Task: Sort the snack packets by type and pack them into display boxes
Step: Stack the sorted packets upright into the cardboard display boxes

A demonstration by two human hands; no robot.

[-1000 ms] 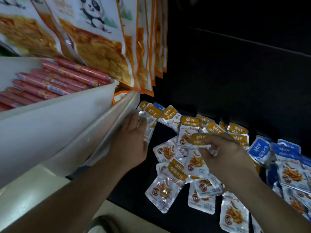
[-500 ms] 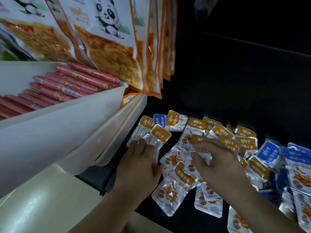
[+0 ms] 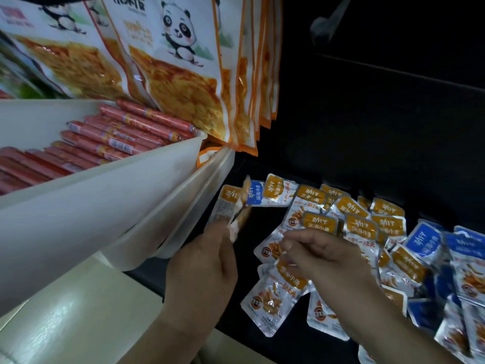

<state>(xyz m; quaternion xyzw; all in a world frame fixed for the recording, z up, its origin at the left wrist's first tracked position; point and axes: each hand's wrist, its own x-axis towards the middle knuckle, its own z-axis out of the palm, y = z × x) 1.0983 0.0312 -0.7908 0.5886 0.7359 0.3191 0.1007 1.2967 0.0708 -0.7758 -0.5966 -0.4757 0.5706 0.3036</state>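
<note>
Dark shelf (image 3: 341,143), poorly lit; panda bags (image 3: 178,74) hang at the far left above a white display box (image 3: 105,206) filled with red sausages (image 3: 118,135). Orange-topped packets (image 3: 359,224) lie scattered mid-shelf, with blue-topped packets (image 3: 422,240) heaped to the right and touching them at the border. One stray blue packet (image 3: 256,195) sits far left among the orange. The left hand (image 3: 202,264) grips a blurred orange packet (image 3: 241,214) by its lower end, fingers closed round it, lifted off the shelf just beside the box wall. The right hand (image 3: 322,256) has its fingers curled, tips down on the orange pile; pinching or only touching, cannot tell. Looks like orange ones being gathered into a stack. Best done by pinching each at the seam, since the foil likely slips, feeding it to the left hand label-up, squaring the edges, skipping the stray blue and keeping clear of the box lip
</note>
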